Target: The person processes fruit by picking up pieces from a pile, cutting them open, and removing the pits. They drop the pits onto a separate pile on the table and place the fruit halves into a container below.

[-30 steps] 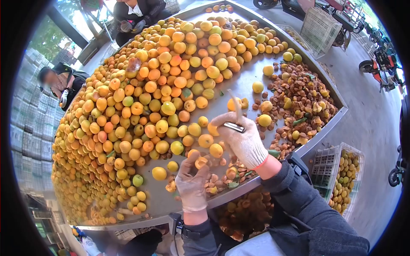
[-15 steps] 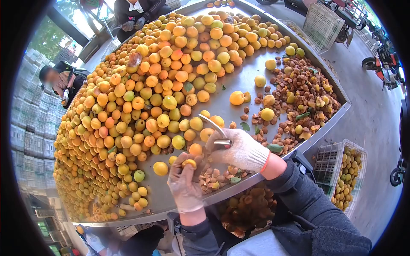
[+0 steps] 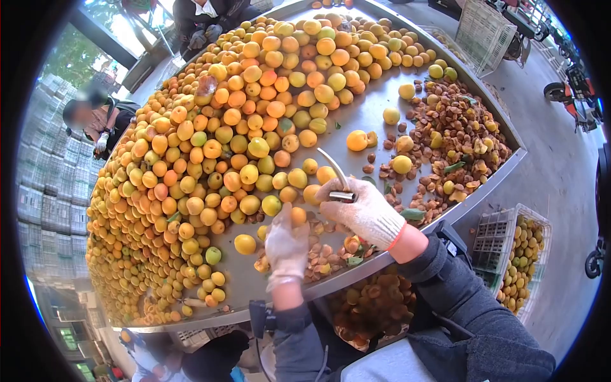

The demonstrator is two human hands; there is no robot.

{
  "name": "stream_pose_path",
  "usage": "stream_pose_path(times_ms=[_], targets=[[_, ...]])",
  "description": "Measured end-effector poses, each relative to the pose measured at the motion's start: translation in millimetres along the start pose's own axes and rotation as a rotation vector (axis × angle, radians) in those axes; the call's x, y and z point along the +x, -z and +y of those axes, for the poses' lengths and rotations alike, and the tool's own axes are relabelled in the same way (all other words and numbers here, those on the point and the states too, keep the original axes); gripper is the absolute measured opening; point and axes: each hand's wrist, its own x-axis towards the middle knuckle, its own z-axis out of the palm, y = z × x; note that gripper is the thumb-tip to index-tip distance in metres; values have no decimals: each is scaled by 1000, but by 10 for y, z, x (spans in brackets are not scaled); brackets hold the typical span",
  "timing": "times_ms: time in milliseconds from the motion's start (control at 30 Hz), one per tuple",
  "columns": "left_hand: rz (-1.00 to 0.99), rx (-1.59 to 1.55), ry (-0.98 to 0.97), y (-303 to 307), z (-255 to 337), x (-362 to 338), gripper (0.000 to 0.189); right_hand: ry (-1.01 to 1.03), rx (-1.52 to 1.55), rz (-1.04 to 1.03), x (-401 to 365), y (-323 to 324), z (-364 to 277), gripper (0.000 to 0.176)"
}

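Observation:
My right hand (image 3: 369, 213), in a white knitted glove, is closed around the metal handle of a curved knife (image 3: 335, 169), its thin blade pointing up and away. My left hand (image 3: 286, 248), in a pale glove and smeared by motion, reaches with stretched fingers to the side of a whole apricot (image 3: 298, 217) on the metal table (image 3: 232, 290). No grip on that fruit shows. Beneath and between the hands lie brown pits and apricot scraps (image 3: 324, 260). Another whole apricot (image 3: 245, 244) rests left of my left hand.
A large heap of apricots (image 3: 235, 127) covers the table's left and far parts. Brown pits and scraps (image 3: 458, 146) are piled at right, inside the raised rim. A crate of apricots (image 3: 519, 261) stands on the floor at right. Other people (image 3: 102, 121) work around the table.
The cut apricot held in my left fingers half a second ago has left them. My left hand has moved up to the whole apricot. My right hand still grips the knife.

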Motion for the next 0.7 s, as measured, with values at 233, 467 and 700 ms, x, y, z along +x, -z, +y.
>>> stream_pose_path(times_ms=[233,467,700], targets=[[-54,-109,46,48,30,58,44,17,-10,-66,-55,33,34,15],[-118,-1462,347,361,335,-52,48,111,-58,-175,-17,-63,327,17],[-38,-1598,438,290,183,-152,43,149,-364,-190,-131,-110,222,22]])
